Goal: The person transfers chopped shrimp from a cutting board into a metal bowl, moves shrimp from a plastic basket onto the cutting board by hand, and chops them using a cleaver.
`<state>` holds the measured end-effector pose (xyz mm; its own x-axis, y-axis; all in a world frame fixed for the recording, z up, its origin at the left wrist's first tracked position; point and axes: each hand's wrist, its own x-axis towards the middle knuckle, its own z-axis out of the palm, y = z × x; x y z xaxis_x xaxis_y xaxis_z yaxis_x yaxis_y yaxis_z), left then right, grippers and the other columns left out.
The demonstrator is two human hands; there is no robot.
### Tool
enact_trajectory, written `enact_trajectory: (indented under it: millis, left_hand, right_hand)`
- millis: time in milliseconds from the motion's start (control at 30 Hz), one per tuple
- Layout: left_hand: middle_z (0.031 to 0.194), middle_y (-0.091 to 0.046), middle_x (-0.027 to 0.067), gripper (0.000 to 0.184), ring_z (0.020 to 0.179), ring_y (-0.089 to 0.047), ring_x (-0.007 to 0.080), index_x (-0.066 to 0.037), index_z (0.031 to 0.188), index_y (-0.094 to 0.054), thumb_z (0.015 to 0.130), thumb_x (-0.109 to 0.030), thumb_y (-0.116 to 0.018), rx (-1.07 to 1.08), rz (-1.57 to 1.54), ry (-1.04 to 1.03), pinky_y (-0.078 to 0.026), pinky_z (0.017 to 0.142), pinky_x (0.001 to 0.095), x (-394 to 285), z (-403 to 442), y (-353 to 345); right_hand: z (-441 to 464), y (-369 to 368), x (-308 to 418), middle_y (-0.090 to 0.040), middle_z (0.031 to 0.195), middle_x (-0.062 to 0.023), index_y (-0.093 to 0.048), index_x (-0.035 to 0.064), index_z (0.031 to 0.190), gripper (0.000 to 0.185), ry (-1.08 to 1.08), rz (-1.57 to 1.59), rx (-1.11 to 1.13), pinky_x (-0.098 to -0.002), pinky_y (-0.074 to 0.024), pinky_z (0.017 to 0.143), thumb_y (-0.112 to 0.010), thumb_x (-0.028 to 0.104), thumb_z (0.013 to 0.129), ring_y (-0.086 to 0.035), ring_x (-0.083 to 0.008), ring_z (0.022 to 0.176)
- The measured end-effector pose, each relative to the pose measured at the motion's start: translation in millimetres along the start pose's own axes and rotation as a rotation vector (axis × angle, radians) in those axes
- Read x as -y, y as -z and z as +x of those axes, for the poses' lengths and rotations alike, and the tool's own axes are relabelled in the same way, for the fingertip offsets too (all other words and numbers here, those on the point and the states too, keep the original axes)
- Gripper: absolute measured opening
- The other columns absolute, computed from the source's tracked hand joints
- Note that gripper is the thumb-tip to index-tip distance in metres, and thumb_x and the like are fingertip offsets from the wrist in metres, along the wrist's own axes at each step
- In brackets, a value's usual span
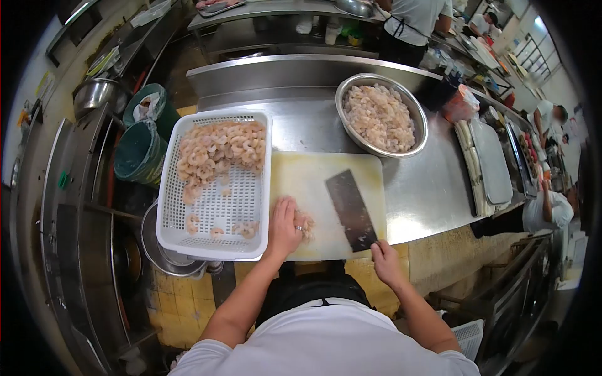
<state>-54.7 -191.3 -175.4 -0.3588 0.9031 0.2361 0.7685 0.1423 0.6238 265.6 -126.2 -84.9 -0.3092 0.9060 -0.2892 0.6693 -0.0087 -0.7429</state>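
Observation:
My left hand (284,229) rests on the white cutting board (288,169), its fingers stretched forward against a small heap of peeled shrimp (306,225). A ring shows on one finger. At the board's lower right corner, my right hand (385,262) is closed round the handle of a broad cleaver (351,212). The blade lies flat side up over the board, to the right of the heap, with small bits stuck to it. Left of the board stands a white perforated basket (164,207) with peeled shrimp (219,147), mostly toward its far end.
A steel bowl (342,119) piled with shrimp stands behind the board on the steel table (301,119). Green bins (135,153) are at the left. Trays and folded cloths (467,169) lie at the right. Co-workers (414,25) stand at the back and right.

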Motion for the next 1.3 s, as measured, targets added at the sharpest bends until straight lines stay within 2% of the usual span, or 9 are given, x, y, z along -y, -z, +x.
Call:
enact_trajectory:
  millis: [33,133,233,333,400,667,867,1200,1300]
  left_hand:
    - [0.154,-0.049,0.0307,0.061,0.149,-0.040,0.0468,0.011,0.148,-0.048,0.101,-0.025,-0.061,0.021,-0.012,-0.046,-0.031,0.126,0.0519,-1.0,0.4,-0.8]
    - [0.155,-0.049,0.0284,0.063,0.149,-0.039,0.0477,0.010,0.147,-0.049,0.101,-0.031,-0.063,0.141,-0.064,-0.084,-0.031,0.126,0.0517,-9.6,-2.4,10.9]
    - [0.154,-0.049,0.0290,0.068,0.148,-0.040,0.0478,0.007,0.148,-0.048,0.097,-0.033,-0.070,0.121,-0.085,-0.126,-0.032,0.125,0.0532,-6.8,-4.3,9.0]
    - [0.160,-0.039,0.0323,0.086,0.150,-0.035,0.0491,0.010,0.152,-0.040,0.095,-0.047,-0.072,0.159,-0.117,-0.049,-0.031,0.126,0.0532,-18.2,-5.1,15.0]
    - [0.161,-0.035,0.0338,0.095,0.151,-0.033,0.0493,0.011,0.153,-0.037,0.093,-0.052,-0.074,0.139,-0.085,-0.039,-0.030,0.126,0.0537,-24.0,-8.3,14.3]
    - [0.166,-0.026,0.0359,0.091,0.156,-0.024,0.0517,0.013,0.156,-0.028,0.097,-0.040,-0.072,0.002,-0.031,0.031,-0.023,0.129,0.0547,-26.8,-11.6,-2.7]
    - [0.166,-0.026,0.0364,0.072,0.156,-0.023,0.0538,0.013,0.156,-0.030,0.103,-0.024,-0.061,-0.122,-0.134,-0.032,-0.021,0.128,0.0587,-62.6,23.5,4.2]
    - [0.167,-0.033,0.0298,0.060,0.156,-0.030,0.0482,0.009,0.158,-0.033,0.107,-0.018,-0.051,-0.394,-0.346,-0.450,-0.024,0.128,0.0522,-239.2,238.5,9.1]
    - [0.166,-0.037,0.0258,0.057,0.157,-0.031,0.0449,0.007,0.157,-0.038,0.107,-0.018,-0.051,-0.404,-0.414,-0.498,-0.024,0.129,0.0505,-267.5,304.7,-24.0]
  right_hand:
    - [-2.5,-0.8,-13.5,-0.061,0.068,-0.0164,-0.062,-0.0018,0.097,0.035,-0.102,0.066,-0.009,-0.0439,-0.0520,0.063,-0.056,0.030,0.108,-0.068,-0.0263,0.067]
    - [-25.9,-9.8,-26.5,-0.052,0.064,-0.0019,-0.053,0.0059,0.091,0.034,-0.405,0.191,-0.008,-0.0329,-0.0413,0.039,-0.051,0.033,0.111,-0.051,-0.0150,0.044]
    - [-37.5,-59.5,-81.8,-0.050,0.061,-0.0030,-0.051,0.0067,0.091,0.037,-0.273,0.142,-0.068,-0.0354,-0.0407,0.036,-0.051,0.037,0.112,-0.053,-0.0151,0.042]
    - [-45.4,-91.8,-60.0,-0.063,0.069,-0.0230,-0.060,-0.0032,0.092,0.044,-0.026,-0.129,-0.174,-0.0507,-0.0516,0.058,-0.054,0.036,0.110,-0.064,-0.0415,0.059]
    - [-49.6,-102.7,-11.1,-0.067,0.080,-0.0300,-0.065,-0.0059,0.097,0.042,-0.153,-0.079,-0.088,-0.0534,-0.0528,0.071,-0.056,0.034,0.108,-0.066,-0.0508,0.075]
    - [-50.8,-140.8,36.3,-0.067,0.084,-0.0344,-0.064,-0.0055,0.097,0.043,-0.091,0.070,0.109,-0.0567,-0.0527,0.072,-0.056,0.036,0.108,-0.067,-0.0548,0.085]
    - [-40.3,-89.8,62.9,-0.065,0.076,-0.0301,-0.062,-0.0047,0.092,0.041,-0.079,0.049,0.119,-0.0527,-0.0499,0.064,-0.059,0.033,0.108,-0.067,-0.0491,0.071]
    - [16.4,76.5,105.1,-0.063,0.069,-0.0227,-0.063,-0.0016,0.093,0.026,0.218,0.154,-0.390,-0.0459,-0.0458,0.055,-0.063,0.021,0.106,-0.063,-0.0387,0.059]
    - [34.1,118.4,91.4,-0.065,0.071,-0.0220,-0.066,-0.0027,0.097,0.025,0.113,0.161,-0.432,-0.0452,-0.0472,0.056,-0.062,0.020,0.107,-0.064,-0.0376,0.059]
